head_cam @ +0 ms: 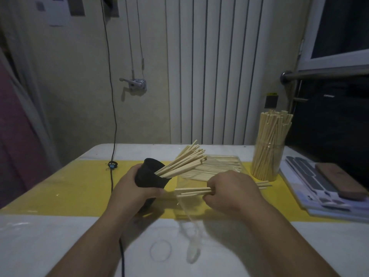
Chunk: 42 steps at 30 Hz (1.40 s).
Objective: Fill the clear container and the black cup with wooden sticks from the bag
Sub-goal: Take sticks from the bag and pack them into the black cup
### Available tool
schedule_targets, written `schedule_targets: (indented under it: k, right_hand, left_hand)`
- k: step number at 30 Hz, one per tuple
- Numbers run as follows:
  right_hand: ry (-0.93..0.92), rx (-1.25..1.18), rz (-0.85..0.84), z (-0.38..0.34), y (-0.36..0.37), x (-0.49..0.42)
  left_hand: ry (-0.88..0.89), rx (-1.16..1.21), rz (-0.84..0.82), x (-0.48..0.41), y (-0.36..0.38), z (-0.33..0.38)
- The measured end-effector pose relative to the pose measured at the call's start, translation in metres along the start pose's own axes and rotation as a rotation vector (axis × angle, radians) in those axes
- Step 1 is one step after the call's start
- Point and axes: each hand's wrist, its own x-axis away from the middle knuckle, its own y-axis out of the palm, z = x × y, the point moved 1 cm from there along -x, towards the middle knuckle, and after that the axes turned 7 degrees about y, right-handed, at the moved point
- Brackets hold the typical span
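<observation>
**Black cup** (pixel 149 176): gripped by the left hand (pixel 133 188), whose fingers and thumb were curled round its wall. It was held tilted over the yellow strip (pixel 69 188) of the tabletop (pixel 60 236), with its mouth turned to the right. Whether its base touched the tabletop could not be told. A sheaf of wooden sticks (pixel 185 160) was seen fanning out of the mouth, up and to the right.

**Right hand** (pixel 233 188): clenched round a small bundle (pixel 191 191) of sticks. The bundle was held roughly level, just right of the cup. Stick ends protruded on both sides of the fist, the left ends pointing toward the cup.

**Bag** (pixel 223 163): clear plastic, laid flat on the tabletop behind the hands. A layer of sticks was seen inside it.

**Clear container** (pixel 267 166): stood upright at the right rear of the tabletop, well apart from the cup. It was packed with sticks set on end, which rose far above its rim.

**Other items:** a black cable (pixel 111 176) was trailed across the tabletop left of the cup. A stack of printed sheets (pixel 319 198) was laid at the right edge, with a flat brown object (pixel 339 180) on top.
</observation>
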Motion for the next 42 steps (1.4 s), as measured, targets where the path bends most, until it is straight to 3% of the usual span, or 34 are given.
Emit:
schedule_targets:
  k: [5,12,18,22,27,32,36,38,42]
  right_hand:
    - [-0.022,-0.031,0.128,0.001,-0.007,0.002]
    - [-0.284,-0.215,0.717,0.005,-0.007,0.001]
    - [-0.276,-0.24,0.888,0.006,0.0,-0.004]
    - [-0.163,-0.229,0.956,0.005,-0.004,0.002]
    - [-0.103,-0.308,0.941,0.005,-0.005,0.003]
    - [-0.141,-0.719,0.924,0.0,-0.003,0.006]
    - [-0.167,-0.898,0.917,-0.005,-0.01,0.008]
    - [-0.153,-1.017,0.832,-0.008,-0.014,0.009]
    - [-0.008,-1.24,0.461,-0.016,-0.015,0.011]
  left_hand:
    - [0.007,0.005,-0.01,0.0,0.0,0.0]
    - [0.009,-0.007,-0.009,0.0,0.0,-0.001]
    - [0.007,-0.009,-0.007,-0.002,0.0,-0.003]
    - [0.004,0.0,-0.009,-0.002,0.0,-0.005]
    - [0.01,0.017,-0.009,-0.002,0.0,-0.006]
    - [0.017,0.018,-0.017,-0.003,0.0,-0.005]
    - [0.028,-0.009,-0.033,-0.002,0.001,-0.005]
    - [0.029,-0.023,-0.036,-0.002,0.001,-0.004]
    - [0.032,-0.035,-0.038,0.0,0.002,-0.002]
